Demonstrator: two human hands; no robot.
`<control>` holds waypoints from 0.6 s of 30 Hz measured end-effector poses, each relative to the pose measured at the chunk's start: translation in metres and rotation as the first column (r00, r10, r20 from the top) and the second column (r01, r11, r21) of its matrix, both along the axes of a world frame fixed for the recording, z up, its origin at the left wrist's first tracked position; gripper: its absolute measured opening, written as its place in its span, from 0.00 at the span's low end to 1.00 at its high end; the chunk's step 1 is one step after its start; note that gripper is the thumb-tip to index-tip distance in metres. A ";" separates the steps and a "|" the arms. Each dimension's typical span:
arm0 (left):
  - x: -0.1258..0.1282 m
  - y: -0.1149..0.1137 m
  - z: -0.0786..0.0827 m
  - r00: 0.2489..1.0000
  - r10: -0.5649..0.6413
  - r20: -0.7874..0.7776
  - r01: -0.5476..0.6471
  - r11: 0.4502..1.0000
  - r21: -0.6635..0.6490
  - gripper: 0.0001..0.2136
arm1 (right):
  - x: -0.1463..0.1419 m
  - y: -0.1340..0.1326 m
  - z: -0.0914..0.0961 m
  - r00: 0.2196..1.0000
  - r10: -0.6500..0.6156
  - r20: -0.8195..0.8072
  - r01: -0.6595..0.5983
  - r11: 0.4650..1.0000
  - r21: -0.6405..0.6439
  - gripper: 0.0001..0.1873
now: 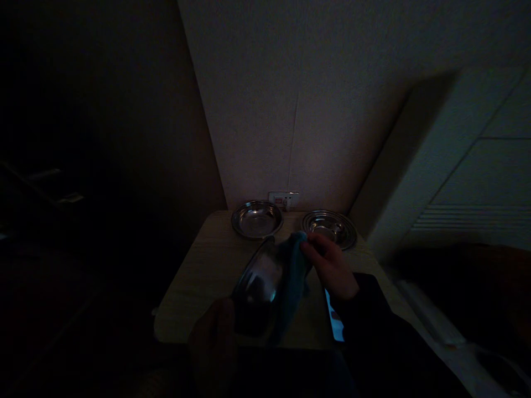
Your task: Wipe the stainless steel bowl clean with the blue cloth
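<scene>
In dim light, my left hand is closed on the near left rim of a shiny metal bowl, which is tilted up on its side above the table. My right hand pinches a blue-green cloth that hangs down along the bowl's right side. Behind the bowl, a round metal dish lies on the table. Just beyond my right hand sits a stack of metal dishes. The lower parts of the bowl and cloth fade into shadow.
The small wooden table has rounded corners and stands against a wall. A wall socket with a red switch is behind the dishes. A lit phone-like screen lies beside my right sleeve. A pale cabinet stands on the right.
</scene>
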State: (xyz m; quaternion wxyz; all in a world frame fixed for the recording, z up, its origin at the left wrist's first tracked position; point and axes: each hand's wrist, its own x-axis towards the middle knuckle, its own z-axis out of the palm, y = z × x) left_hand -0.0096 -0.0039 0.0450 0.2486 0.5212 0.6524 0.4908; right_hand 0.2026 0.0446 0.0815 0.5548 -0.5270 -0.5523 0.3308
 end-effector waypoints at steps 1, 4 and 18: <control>-0.001 0.000 -0.002 1.000 -0.002 0.026 0.003 1.000 -0.011 0.15 | 0.002 -0.003 -0.003 0.998 -0.001 -0.056 0.001 1.000 -0.007 0.12; -0.002 -0.002 -0.005 0.995 0.018 0.097 -0.014 0.999 -0.037 0.14 | 0.004 -0.009 -0.009 0.979 -0.025 -0.205 0.022 1.000 -0.013 0.12; 0.007 0.003 0.036 0.954 -0.202 0.221 0.214 0.976 -0.032 0.17 | -0.030 -0.035 -0.003 0.993 -0.074 0.089 0.059 0.986 0.154 0.08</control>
